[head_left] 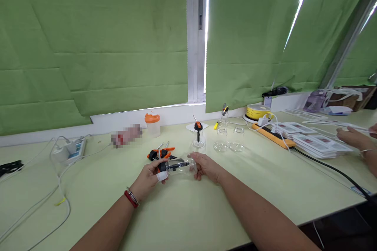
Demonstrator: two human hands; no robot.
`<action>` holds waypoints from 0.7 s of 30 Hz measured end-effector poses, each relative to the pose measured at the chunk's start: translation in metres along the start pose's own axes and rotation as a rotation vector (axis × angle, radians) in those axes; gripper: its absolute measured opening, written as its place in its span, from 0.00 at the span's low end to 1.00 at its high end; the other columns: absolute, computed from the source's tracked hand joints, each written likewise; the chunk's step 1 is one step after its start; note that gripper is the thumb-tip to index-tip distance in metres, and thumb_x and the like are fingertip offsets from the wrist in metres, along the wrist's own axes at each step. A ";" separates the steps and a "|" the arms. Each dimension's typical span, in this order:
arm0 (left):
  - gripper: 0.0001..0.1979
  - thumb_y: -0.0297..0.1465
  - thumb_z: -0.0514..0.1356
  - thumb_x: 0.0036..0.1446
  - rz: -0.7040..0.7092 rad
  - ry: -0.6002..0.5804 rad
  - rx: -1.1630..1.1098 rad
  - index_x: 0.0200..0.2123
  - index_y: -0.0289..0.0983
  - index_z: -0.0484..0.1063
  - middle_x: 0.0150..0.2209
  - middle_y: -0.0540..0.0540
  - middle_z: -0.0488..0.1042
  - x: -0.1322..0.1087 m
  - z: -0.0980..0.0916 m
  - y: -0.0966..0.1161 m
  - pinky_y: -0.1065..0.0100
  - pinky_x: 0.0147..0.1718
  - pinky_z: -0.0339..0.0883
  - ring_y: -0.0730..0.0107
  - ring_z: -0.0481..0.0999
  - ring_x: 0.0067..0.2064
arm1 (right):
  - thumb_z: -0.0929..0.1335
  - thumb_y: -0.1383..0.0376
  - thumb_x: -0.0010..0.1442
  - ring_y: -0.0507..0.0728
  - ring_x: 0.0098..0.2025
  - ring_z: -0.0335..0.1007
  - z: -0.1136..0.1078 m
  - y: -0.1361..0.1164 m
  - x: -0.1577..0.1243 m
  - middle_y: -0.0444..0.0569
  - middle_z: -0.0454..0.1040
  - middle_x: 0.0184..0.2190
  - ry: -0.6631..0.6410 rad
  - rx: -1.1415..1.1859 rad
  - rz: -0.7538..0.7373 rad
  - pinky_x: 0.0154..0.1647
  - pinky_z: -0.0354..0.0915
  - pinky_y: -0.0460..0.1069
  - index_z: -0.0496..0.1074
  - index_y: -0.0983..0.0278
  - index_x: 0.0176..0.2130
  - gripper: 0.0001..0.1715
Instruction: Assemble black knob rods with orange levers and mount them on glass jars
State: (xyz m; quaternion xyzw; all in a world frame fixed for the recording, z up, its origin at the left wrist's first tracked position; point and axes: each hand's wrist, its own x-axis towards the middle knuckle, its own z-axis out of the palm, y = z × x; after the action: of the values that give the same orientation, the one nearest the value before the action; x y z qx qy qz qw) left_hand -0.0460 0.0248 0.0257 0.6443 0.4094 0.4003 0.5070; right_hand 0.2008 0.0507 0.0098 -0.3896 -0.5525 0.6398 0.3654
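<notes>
Tabletop (pixel 165 219): pale green | Blinds (pixel 118 39): green, behind | Bottle (pixel 180 170): in both hands (pixel 147 180)

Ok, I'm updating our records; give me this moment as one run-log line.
left hand: at black cap | right hand: at clear base | bottle: held sideways | beyond: upright capped bottle

Left forearm (pixel 107 219) and right forearm (pixel 256 208) reach up from the bottom edge; left hand (pixel 149 177) and right hand (pixel 208 168) curl inward, lower middle

I've got the clear bottle (pixel 181 170) on its side over the surface (pixel 182 215), black cap (pixel 162 166) left, dark stem (pixel 178 165) inside, wider end right.
</notes>
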 end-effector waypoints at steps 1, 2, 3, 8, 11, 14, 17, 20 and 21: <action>0.24 0.32 0.63 0.47 -0.003 -0.003 0.003 0.49 0.33 0.67 0.26 0.49 0.73 0.000 0.000 0.001 0.65 0.31 0.67 0.70 0.70 0.26 | 0.58 0.40 0.56 0.50 0.18 0.66 0.000 0.000 0.000 0.46 0.69 0.25 0.008 -0.009 0.019 0.15 0.61 0.44 0.63 0.65 0.47 0.35; 0.25 0.32 0.63 0.47 -0.008 -0.003 0.002 0.49 0.33 0.66 0.26 0.49 0.73 0.000 0.000 0.002 0.65 0.31 0.67 0.70 0.70 0.26 | 0.58 0.40 0.56 0.50 0.19 0.67 -0.001 -0.001 -0.002 0.47 0.70 0.26 0.013 -0.008 0.022 0.16 0.62 0.44 0.63 0.66 0.47 0.36; 0.25 0.32 0.64 0.46 -0.015 0.000 -0.001 0.49 0.33 0.66 0.26 0.49 0.73 0.000 0.000 0.003 0.65 0.32 0.67 0.70 0.70 0.26 | 0.59 0.41 0.56 0.51 0.22 0.69 -0.001 -0.003 -0.003 0.49 0.71 0.29 0.011 0.003 0.007 0.18 0.64 0.45 0.62 0.65 0.49 0.35; 0.26 0.32 0.64 0.45 -0.036 0.033 -0.019 0.50 0.33 0.66 0.26 0.49 0.73 0.000 0.000 0.005 0.65 0.31 0.67 0.70 0.70 0.26 | 0.72 0.56 0.48 0.55 0.40 0.71 -0.006 -0.009 -0.011 0.51 0.62 0.51 -0.069 0.060 -0.148 0.29 0.69 0.47 0.57 0.54 0.55 0.38; 0.26 0.31 0.65 0.45 -0.027 0.011 -0.008 0.50 0.33 0.66 0.26 0.49 0.73 0.001 0.001 0.000 0.65 0.32 0.67 0.70 0.71 0.26 | 0.69 0.51 0.52 0.53 0.29 0.72 -0.006 -0.003 -0.006 0.49 0.69 0.39 -0.080 0.055 -0.099 0.20 0.65 0.44 0.61 0.59 0.51 0.30; 0.26 0.31 0.65 0.45 -0.021 -0.004 -0.018 0.49 0.33 0.66 0.26 0.49 0.73 0.001 0.002 -0.003 0.65 0.31 0.67 0.70 0.71 0.27 | 0.61 0.43 0.55 0.51 0.19 0.68 -0.005 0.006 0.002 0.46 0.69 0.28 -0.049 0.040 -0.012 0.13 0.58 0.42 0.62 0.63 0.46 0.31; 0.26 0.31 0.65 0.45 -0.015 -0.007 -0.044 0.49 0.33 0.66 0.26 0.49 0.73 0.001 0.002 0.000 0.65 0.30 0.68 0.70 0.71 0.27 | 0.59 0.42 0.56 0.51 0.19 0.68 -0.006 0.006 0.002 0.47 0.70 0.27 -0.039 0.029 0.002 0.13 0.58 0.43 0.63 0.65 0.46 0.33; 0.26 0.31 0.65 0.44 -0.013 0.005 -0.056 0.48 0.32 0.66 0.25 0.49 0.72 0.001 0.002 0.003 0.66 0.28 0.67 0.70 0.70 0.25 | 0.64 0.47 0.55 0.54 0.30 0.72 -0.008 -0.001 -0.005 0.52 0.70 0.39 -0.052 0.068 -0.093 0.19 0.65 0.45 0.59 0.61 0.54 0.33; 0.26 0.31 0.65 0.44 -0.009 0.011 -0.056 0.48 0.32 0.66 0.25 0.49 0.72 0.001 0.002 0.004 0.66 0.28 0.67 0.71 0.70 0.25 | 0.67 0.50 0.54 0.55 0.34 0.72 -0.008 -0.004 -0.008 0.53 0.68 0.44 -0.058 0.079 -0.132 0.22 0.67 0.46 0.57 0.58 0.55 0.34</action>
State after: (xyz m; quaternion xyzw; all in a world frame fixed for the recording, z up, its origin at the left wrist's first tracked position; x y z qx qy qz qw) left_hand -0.0437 0.0248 0.0290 0.6257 0.4037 0.4130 0.5243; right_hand 0.2115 0.0475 0.0137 -0.3189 -0.5616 0.6468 0.4058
